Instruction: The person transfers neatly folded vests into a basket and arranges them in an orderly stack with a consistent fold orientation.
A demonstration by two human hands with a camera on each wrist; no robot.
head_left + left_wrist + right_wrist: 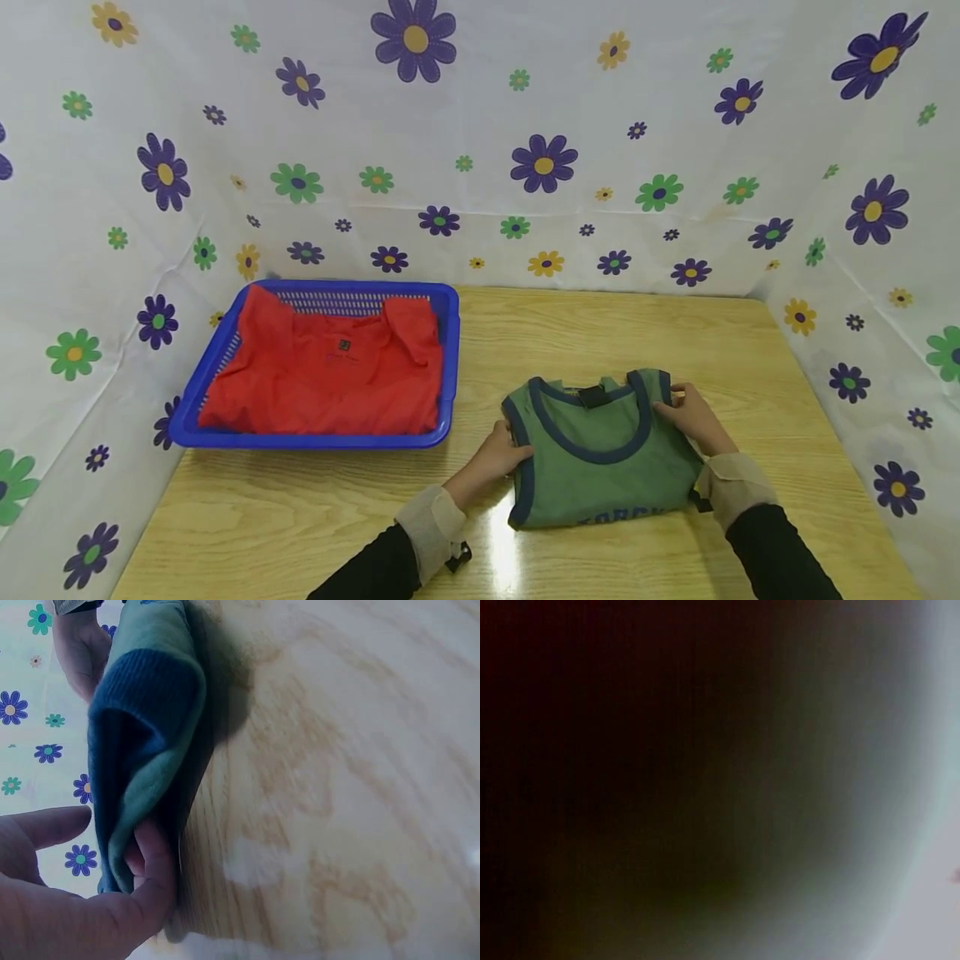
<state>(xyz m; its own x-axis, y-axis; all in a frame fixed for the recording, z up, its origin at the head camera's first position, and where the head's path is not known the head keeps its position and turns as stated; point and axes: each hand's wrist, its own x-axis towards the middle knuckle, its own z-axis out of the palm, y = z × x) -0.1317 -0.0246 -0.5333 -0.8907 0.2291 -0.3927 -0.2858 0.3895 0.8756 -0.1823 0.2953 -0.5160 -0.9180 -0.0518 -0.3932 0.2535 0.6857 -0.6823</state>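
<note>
A folded green shirt (600, 450) with navy trim lies on the wooden table, its neckline facing the back. My left hand (493, 461) holds its left edge, thumb on top and fingers under the cloth. In the left wrist view the fingers of that hand (82, 900) curl in below the folded layers of the green shirt (150, 720). At the upper right corner, by the shoulder, my right hand (693, 417) pinches the cloth. The right wrist view is dark and blurred, so it shows no detail of the grip.
Left of the shirt stands a blue plastic basket (315, 443) holding a folded red shirt (337, 375). A white flowered cloth (480, 108) hangs behind the table (300, 517) and along both sides.
</note>
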